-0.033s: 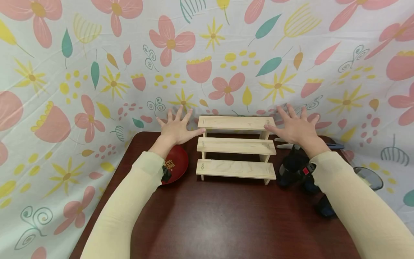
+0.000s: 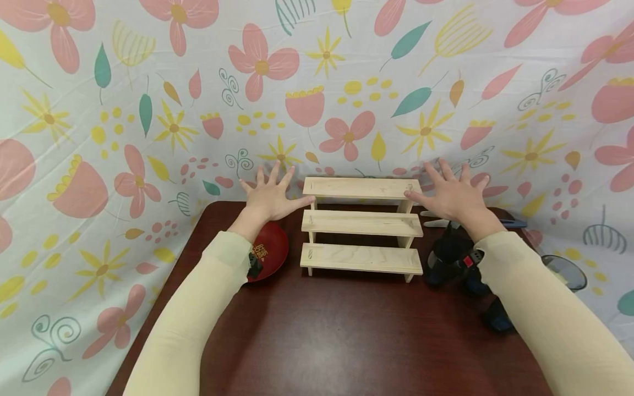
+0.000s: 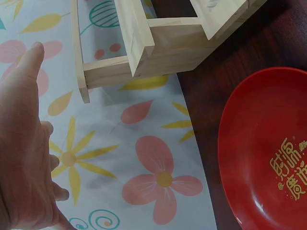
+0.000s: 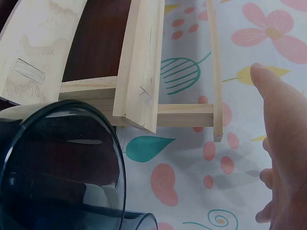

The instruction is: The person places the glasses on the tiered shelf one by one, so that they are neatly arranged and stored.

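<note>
A left hand (image 2: 271,199) and right hand (image 2: 453,197), both splayed wide, flank a wooden shelf (image 2: 361,223) at mid-frame
The left sleeve (image 2: 183,308) partly hides a red plate (image 2: 275,251), left of centre; dark glassware (image 4: 62,158), right wrist view's lower left, is cut off

Evenly bright in head view, with soft glare on counter (image 2: 322,335). Dimmer in wrist views, with reflections on plate (image 3: 264,148) and glass (image 4: 62,163).
</note>
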`<state>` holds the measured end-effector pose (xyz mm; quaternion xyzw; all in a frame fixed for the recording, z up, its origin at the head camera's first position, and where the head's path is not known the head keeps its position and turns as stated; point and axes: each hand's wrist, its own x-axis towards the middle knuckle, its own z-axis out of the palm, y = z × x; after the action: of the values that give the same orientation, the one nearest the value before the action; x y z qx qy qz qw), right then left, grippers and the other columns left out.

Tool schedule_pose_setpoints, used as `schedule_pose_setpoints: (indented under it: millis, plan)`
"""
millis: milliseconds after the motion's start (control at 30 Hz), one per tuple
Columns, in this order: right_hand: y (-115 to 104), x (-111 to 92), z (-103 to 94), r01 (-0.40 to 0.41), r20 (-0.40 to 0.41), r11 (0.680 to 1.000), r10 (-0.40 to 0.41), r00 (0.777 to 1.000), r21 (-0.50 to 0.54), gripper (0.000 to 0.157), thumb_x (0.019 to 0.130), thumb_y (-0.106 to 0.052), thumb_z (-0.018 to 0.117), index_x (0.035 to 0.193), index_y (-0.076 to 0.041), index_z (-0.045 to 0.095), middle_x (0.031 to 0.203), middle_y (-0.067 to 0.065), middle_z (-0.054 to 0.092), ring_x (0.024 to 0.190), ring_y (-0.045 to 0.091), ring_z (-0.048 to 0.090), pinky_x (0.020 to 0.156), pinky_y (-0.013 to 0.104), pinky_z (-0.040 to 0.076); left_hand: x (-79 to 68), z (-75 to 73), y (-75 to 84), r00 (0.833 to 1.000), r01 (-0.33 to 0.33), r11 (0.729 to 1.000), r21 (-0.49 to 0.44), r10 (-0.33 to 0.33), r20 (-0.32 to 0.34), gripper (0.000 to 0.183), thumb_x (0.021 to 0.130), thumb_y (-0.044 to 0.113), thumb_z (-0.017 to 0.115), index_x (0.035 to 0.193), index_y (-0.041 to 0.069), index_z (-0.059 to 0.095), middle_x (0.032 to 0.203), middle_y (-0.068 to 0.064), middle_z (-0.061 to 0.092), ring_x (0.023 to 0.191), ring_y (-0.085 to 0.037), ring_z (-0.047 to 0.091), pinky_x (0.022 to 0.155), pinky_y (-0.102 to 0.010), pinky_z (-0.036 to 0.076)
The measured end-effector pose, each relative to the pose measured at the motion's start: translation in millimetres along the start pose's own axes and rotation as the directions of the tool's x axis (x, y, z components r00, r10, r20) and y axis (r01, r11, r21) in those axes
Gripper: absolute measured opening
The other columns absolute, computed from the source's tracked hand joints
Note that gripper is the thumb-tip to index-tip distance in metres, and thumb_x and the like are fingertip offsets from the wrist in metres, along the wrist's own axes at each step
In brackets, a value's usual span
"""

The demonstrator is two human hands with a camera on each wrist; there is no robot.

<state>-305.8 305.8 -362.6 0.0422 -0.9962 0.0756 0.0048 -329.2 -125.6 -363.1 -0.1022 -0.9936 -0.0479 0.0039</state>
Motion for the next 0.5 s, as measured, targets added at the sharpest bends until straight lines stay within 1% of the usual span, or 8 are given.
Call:
schedule_pose_setpoints:
  millis: [133,300,433,500]
  plan:
    - [0.4,0.5,-0.5,-0.001,0.002,1.000,0.001,1.000,0.001,0.109,0.089,-0.090,0.032,0.168,-0.023,0.001,0.171,0.019,-0.010,0.143,0.065,-0.018,0.094,0.091,-0.020,1.2,0.0,0.3,1.000,0.003,1.000,0.002,-0.003,-0.004,0.114,0.075,0.103,0.023,0.168,0.038,0.009,0.174,-0.004,-0.006,0.155,-0.048,-0.003,0.108,-0.089,0.001]
    - [1.9,0.6,-3.4,-0.003,0.002,1.000,0.003,1.000,0.006,0.108,0.090,-0.089,0.033,0.168,-0.022,0.001,0.171,0.019,-0.010,0.143,0.065,-0.017,0.094,0.091,-0.020,2.1,-0.4,0.7,1.000,0.005,1.000,0.010,-0.005,-0.003,0.115,0.074,0.103,0.022,0.168,0.037,0.009,0.174,-0.004,-0.006,0.155,-0.047,-0.004,0.107,-0.089,0.000]
    - [3.9,-2.6,-9.4,0.001,-0.007,1.000,-0.001,1.000,0.017,0.104,0.092,-0.087,0.035,0.169,-0.024,0.002,0.172,0.019,-0.008,0.143,0.065,-0.017,0.095,0.091,-0.018,-0.3,-0.1,1.8,1.000,-0.003,1.000,0.007,0.003,-0.006,0.115,0.074,0.103,0.021,0.167,0.038,0.007,0.174,-0.004,-0.008,0.155,-0.048,-0.004,0.106,-0.089,-0.002]
    - [4.9,-6.0,-14.7,0.005,-0.014,1.000,-0.004,1.000,0.019,0.103,0.092,-0.086,0.034,0.169,-0.024,0.002,0.172,0.019,-0.008,0.142,0.066,-0.017,0.096,0.091,-0.017,-3.2,0.6,2.9,1.000,-0.012,1.000,0.005,0.012,-0.014,0.113,0.075,0.103,0.021,0.167,0.040,0.004,0.174,-0.004,-0.008,0.155,-0.049,-0.003,0.107,-0.089,0.001]
